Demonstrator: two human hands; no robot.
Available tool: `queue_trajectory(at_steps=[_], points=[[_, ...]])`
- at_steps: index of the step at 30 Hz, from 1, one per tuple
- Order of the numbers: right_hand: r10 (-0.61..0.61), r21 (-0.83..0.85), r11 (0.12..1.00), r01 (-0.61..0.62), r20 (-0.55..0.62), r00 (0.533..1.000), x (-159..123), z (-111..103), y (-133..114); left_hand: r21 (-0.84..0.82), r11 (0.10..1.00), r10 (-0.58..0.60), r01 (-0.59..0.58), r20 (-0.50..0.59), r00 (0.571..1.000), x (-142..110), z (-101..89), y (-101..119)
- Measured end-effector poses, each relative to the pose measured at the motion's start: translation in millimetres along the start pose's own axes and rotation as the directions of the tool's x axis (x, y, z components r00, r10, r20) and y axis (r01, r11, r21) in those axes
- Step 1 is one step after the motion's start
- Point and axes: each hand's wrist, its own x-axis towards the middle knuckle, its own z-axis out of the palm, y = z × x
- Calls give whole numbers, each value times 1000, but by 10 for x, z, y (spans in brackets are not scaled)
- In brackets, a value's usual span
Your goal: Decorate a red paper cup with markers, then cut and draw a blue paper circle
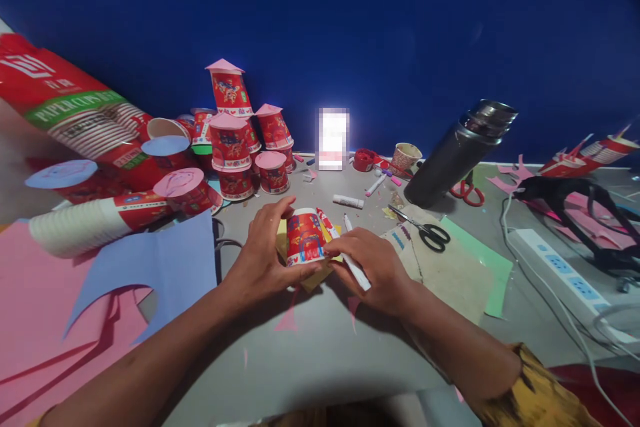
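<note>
My left hand (263, 250) is wrapped round a red printed paper cup (304, 233), held upside down in front of me. Blue lines mark the cup's near side. A white marker (357, 273) is gripped in the fingers of my right hand (383, 267), whose fingertips are at the cup's lower right side. Just behind the cup are a red-and-white marker (327, 221) and another white marker (347, 222). Yellow paper (315, 278) shows beneath the cup, partly hidden by my hands.
Stacked red cups (231, 147) with pink paper tops stand at the back left, near a large cup pack (90, 107). Blue paper (173, 260) lies left. To the right are black-handled scissors (433, 237), a dark flask (450, 160), a power strip (565, 273) and cables.
</note>
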Motion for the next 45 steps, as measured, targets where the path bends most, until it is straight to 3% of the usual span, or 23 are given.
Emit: queue_trajectory(at_steps=[4, 9, 13, 17, 25, 30, 35, 39, 42, 45], points=[[36, -13, 999, -36, -11, 999, -21, 11, -2, -28, 999, -21, 21, 31, 999, -19, -14, 32], [83, -6, 996, -86, -190, 978, 44, -41, 23, -74, 997, 42, -37, 65, 997, -43, -18, 39], [89, -44, 994, -100, -207, 974, 73, -48, 61, -62, 992, 112, -113, -13, 994, -31, 5, 13], [96, -50, 993, -109, -220, 971, 63, -51, 72, 64, 986, 162, -156, -115, 980, -4, 5, -13], [37, 30, 999, -30, -262, 964, 77, -120, 48, 154, 979, 153, -131, -143, 978, 16, -15, -68], [87, 26, 996, -83, -273, 958, 71, -121, 72, 93, 984, 167, -154, -151, 974, 33, -9, -136], [224, 1, 973, -231, -248, 943, 56, -80, 196, -28, 999, 36, -40, -157, 987, 53, 0, -171], [335, -6, 942, -336, -73, 940, 27, -3, 250, -193, 976, -125, 96, -144, 982, 66, 16, -191], [397, 16, 917, -398, 30, 917, 16, 48, 239, -249, 955, -202, 161, -151, 968, 90, 12, -206], [492, 41, 869, -493, 27, 870, 40, 32, 271, -249, 951, -228, 183, -166, 959, 113, -7, -211]])
